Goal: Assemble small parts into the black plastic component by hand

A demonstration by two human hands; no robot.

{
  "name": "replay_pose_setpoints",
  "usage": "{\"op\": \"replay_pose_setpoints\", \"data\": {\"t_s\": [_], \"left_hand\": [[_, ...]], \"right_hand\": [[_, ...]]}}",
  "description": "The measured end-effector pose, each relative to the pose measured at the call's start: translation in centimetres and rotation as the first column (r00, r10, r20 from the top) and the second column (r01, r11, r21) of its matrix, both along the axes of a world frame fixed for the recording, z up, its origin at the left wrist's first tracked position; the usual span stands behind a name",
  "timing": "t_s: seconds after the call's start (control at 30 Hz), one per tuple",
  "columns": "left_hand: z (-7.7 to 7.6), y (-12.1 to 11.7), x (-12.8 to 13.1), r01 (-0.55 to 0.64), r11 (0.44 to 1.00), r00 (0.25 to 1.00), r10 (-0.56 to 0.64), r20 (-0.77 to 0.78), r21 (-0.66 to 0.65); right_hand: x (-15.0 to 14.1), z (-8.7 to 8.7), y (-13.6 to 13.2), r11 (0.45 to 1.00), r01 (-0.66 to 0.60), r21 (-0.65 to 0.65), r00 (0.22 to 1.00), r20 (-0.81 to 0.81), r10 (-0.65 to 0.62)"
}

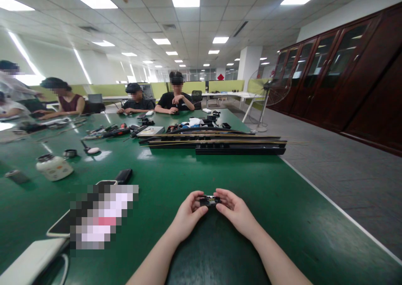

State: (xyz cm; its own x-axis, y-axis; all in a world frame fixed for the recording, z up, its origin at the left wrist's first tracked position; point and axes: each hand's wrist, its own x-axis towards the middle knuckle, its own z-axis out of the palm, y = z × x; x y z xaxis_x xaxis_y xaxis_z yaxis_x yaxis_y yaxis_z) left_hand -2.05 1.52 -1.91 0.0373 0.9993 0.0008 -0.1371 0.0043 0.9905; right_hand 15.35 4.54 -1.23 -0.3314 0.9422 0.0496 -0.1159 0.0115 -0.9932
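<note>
Between my two hands is a small black part (210, 200) with some metallic and pale bits on its upper side; its exact kind is too small to make out. My left hand (190, 211) grips its left end, thumb in front and fingers behind. On the other end, my right hand (235, 209) closes the same way, fingers curled round the far side. Both forearms rest low over the green table (163, 184), near its front edge. My fingertips hide the ends of the part.
Long black rails (240, 150) lie across the table ahead, with thin yellowish rods on top. Tools (116, 131) and small parts lie behind. At left are a phone-like device (59, 224), a white jar (55, 167) and a black case (124, 176). Several people sit beyond; a fan (266, 86) stands right.
</note>
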Motion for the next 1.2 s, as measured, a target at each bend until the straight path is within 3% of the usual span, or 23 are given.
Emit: {"op": "replay_pose_setpoints", "data": {"t_s": [0.37, 0.67, 1.2], "left_hand": [[-0.05, 0.19, -0.41, 0.047, 0.999, 0.997, -0.047, 0.056, -0.003], [0.30, 0.02, -0.22, 0.062, 0.998, 0.998, -0.062, -0.011, -0.016], [0.01, 0.19, -0.58, 0.108, 0.994, 0.992, -0.106, 0.066, -0.020]], "right_hand": [[-0.01, 0.36, -0.10, 0.999, 0.041, -0.012, 0.999, -0.001, -0.041], [-0.13, 0.28, 0.09, 0.996, 0.089, -0.031, 0.996, -0.003, -0.089], [-0.09, 0.20, 0.08, 1.000, 0.030, -0.004, 0.993, 0.111, -0.029]]}}
